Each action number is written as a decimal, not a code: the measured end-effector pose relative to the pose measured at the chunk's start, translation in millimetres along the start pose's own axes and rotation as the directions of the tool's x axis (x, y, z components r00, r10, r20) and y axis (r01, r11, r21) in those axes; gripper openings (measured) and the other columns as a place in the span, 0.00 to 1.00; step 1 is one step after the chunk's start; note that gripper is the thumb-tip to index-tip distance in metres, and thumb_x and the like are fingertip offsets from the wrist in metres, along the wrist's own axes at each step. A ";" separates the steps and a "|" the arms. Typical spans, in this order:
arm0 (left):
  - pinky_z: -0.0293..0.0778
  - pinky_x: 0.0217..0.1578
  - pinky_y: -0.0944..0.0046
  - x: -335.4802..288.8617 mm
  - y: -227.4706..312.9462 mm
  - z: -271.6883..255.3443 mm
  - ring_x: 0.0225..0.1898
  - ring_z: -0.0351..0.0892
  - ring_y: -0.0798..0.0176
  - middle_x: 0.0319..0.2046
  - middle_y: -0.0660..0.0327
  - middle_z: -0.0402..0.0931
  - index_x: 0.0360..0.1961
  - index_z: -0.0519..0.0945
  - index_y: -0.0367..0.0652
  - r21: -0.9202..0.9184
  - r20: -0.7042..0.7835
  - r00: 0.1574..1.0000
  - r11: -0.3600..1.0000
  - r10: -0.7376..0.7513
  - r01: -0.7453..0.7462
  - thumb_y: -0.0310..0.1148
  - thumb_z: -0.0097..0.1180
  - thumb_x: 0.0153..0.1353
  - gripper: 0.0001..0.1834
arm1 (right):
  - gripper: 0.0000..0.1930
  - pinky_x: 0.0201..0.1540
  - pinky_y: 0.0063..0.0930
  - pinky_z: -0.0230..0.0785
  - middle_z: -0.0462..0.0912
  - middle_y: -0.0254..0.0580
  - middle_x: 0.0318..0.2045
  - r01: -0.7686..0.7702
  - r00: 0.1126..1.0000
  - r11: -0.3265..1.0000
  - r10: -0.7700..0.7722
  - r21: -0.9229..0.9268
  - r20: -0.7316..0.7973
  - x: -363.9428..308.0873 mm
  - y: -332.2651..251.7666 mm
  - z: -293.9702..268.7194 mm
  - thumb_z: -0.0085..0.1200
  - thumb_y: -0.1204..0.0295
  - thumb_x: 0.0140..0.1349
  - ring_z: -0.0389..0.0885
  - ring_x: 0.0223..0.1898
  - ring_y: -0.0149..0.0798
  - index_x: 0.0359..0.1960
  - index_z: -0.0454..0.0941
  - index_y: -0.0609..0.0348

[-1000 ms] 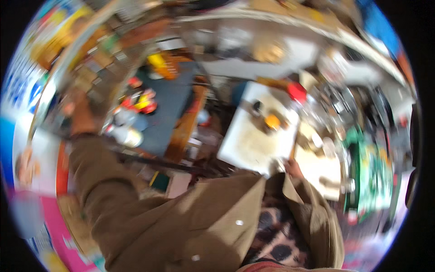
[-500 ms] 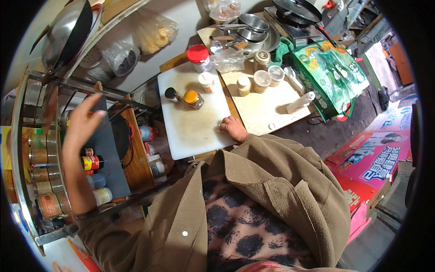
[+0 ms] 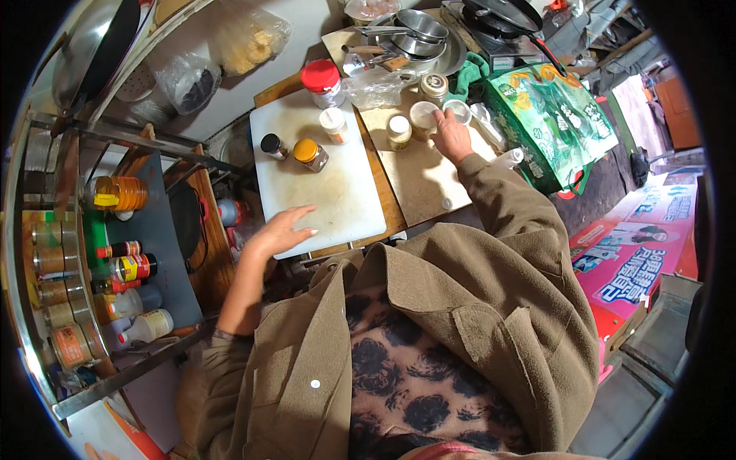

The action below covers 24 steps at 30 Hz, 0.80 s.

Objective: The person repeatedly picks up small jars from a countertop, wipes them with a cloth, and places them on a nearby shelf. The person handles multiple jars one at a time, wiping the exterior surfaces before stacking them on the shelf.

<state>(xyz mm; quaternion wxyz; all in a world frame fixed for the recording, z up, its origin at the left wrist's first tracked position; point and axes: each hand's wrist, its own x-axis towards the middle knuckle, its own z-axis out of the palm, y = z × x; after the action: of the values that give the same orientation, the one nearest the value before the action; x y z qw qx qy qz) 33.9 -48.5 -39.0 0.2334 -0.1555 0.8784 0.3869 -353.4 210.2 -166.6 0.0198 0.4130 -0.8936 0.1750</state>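
Note:
My left hand (image 3: pixel 284 232) is empty, its fingers spread over the near left edge of the white cutting board (image 3: pixel 349 201). Farther back on that board stand a black-capped jar (image 3: pixel 274 146), a yellow-lidded jar (image 3: pixel 310 155), a white-capped shaker jar (image 3: pixel 333 125) and a large red-lidded jar (image 3: pixel 322 83). My right hand (image 3: pixel 452 139) reaches over the pale wooden board (image 3: pixel 418 184), fingertips at a clear-lidded jar (image 3: pixel 422 115) and beside a second such jar (image 3: pixel 458 112). Its fingers look apart; whether they touch is unclear. A white-lidded jar (image 3: pixel 399 133) and a metal-lidded jar (image 3: pixel 433 88) stand close by.
A metal rack (image 3: pixel 123 376) at left holds spice jars, an oil bottle (image 3: pixel 119 193) and several other bottles. Steel pans (image 3: pixel 418 34) and a stove with a lidded black pan (image 3: pixel 502 15) are at the back. A green bag (image 3: pixel 548 123) stands at right.
My left hand has come right, from the rack to the white board's near edge. My right hand has left that board and moved right and away to the clear-lidded jars.

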 end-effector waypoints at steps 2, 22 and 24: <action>0.65 0.66 0.58 4.5 -3.8 26.6 0.66 0.71 0.48 0.64 0.45 0.72 0.69 0.69 0.41 -0.028 0.006 0.999 0.998 0.050 -0.050 0.40 0.64 0.63 0.34 | 0.23 0.34 0.49 0.77 0.72 0.57 0.44 -0.013 0.999 0.995 0.017 -0.102 0.039 15.5 1.1 0.3 0.65 0.69 0.54 0.83 0.36 0.60 0.50 0.71 0.56; 0.64 0.67 0.58 -20.6 -58.8 107.6 0.66 0.70 0.48 0.65 0.44 0.71 0.67 0.70 0.36 -0.174 -0.029 0.985 0.972 -0.168 0.160 0.42 0.63 0.63 0.34 | 0.61 0.53 0.45 0.78 0.49 0.69 0.75 -0.286 0.884 0.915 0.366 -0.283 0.289 44.3 53.4 -3.4 0.69 0.61 0.50 0.81 0.55 0.60 0.79 0.35 0.43; 0.64 0.67 0.58 -22.0 -54.5 109.1 0.67 0.70 0.49 0.65 0.45 0.71 0.67 0.70 0.36 -0.167 -0.039 0.986 0.973 -0.165 0.157 0.42 0.63 0.64 0.34 | 0.68 0.59 0.44 0.74 0.51 0.68 0.75 -0.292 0.854 0.902 0.396 -0.320 0.339 56.8 59.9 -1.5 0.74 0.59 0.46 0.78 0.61 0.59 0.79 0.28 0.33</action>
<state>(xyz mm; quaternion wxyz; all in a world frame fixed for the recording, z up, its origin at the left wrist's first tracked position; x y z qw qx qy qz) 108.8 0.1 -125.0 0.2274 -0.2548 0.8341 0.4332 -435.6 205.0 -172.7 -0.1396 0.2657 -0.9535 -0.0285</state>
